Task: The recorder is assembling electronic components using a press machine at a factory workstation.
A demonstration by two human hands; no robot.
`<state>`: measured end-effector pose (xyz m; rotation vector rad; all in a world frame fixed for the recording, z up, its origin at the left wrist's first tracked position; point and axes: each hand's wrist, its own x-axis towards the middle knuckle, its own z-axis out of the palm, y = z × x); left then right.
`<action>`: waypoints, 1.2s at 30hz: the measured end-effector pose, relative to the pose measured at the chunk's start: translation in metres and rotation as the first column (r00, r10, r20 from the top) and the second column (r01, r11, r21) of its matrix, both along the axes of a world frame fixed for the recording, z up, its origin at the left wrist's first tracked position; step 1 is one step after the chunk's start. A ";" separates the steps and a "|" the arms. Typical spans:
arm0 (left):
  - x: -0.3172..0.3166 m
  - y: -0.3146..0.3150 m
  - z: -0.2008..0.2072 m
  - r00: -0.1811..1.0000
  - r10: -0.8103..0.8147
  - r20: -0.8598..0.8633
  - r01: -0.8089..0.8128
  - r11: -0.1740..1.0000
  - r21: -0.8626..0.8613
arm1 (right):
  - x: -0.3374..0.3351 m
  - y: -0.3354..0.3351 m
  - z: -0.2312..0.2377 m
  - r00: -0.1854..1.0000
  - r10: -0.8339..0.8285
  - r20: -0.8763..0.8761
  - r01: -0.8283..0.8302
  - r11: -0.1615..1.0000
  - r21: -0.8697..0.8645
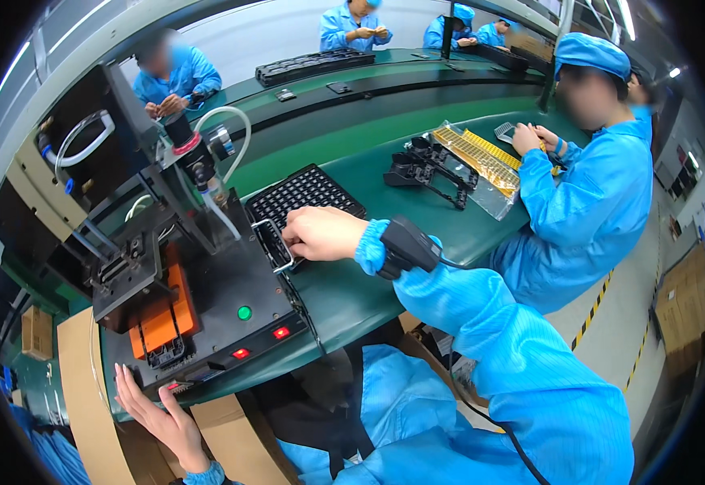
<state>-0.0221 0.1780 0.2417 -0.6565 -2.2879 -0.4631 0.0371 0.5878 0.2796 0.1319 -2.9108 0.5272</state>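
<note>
My right hand (316,233) reaches over the right edge of a black bench press machine (215,299). Its fingers are bent inward beside a metal handle (274,245), and the fingertips and whatever they grip are hidden. Just beyond this hand lies a black tray (344,200) with rows of small cells. My left hand (158,414) is at the machine's front left corner, fingers spread, holding nothing. Close above it, a small black part (165,352) sits at the front end of the machine's orange slide (161,303).
A green button (244,313) and two red switches (281,332) are on the machine. Black plastic frames (433,171) and a bagged yellow sheet (481,158) lie on the green bench (368,283). A co-worker (587,186) sits at right; cardboard (86,388) stands at front left.
</note>
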 end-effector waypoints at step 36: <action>-0.013 0.004 -0.014 0.994 -0.009 -0.107 0.012 1.000 0.028 | 0.192 0.082 -0.027 0.816 -0.559 0.147 0.447 0.449 -0.774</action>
